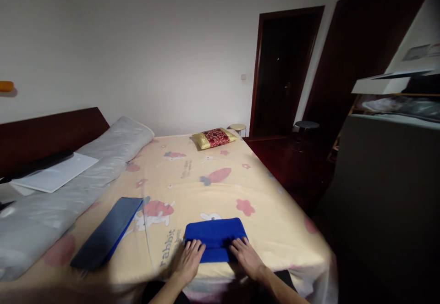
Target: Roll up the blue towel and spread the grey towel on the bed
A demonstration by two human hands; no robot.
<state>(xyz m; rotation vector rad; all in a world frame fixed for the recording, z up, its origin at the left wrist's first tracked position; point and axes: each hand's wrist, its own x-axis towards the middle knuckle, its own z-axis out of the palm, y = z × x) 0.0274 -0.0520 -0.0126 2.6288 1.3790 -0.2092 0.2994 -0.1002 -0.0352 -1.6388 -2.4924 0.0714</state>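
Observation:
A bright blue folded cloth lies flat near the front edge of the bed, with a crease running across it between my hands. My left hand rests on its near left corner, fingers stretched forward and slightly bent. On the right side, my right hand lies over the cloth with its fingers a little apart. Both thumbs are hard to make out. To the left, a long folded piece, dark grey with a blue edge, lies on the bedsheet, apart from my hands.
A grey pillow or bolster runs along the headboard, with a white flat item on it. A red and gold cushion lies at the far edge. Two stools stand beyond; a dark cabinet is at right.

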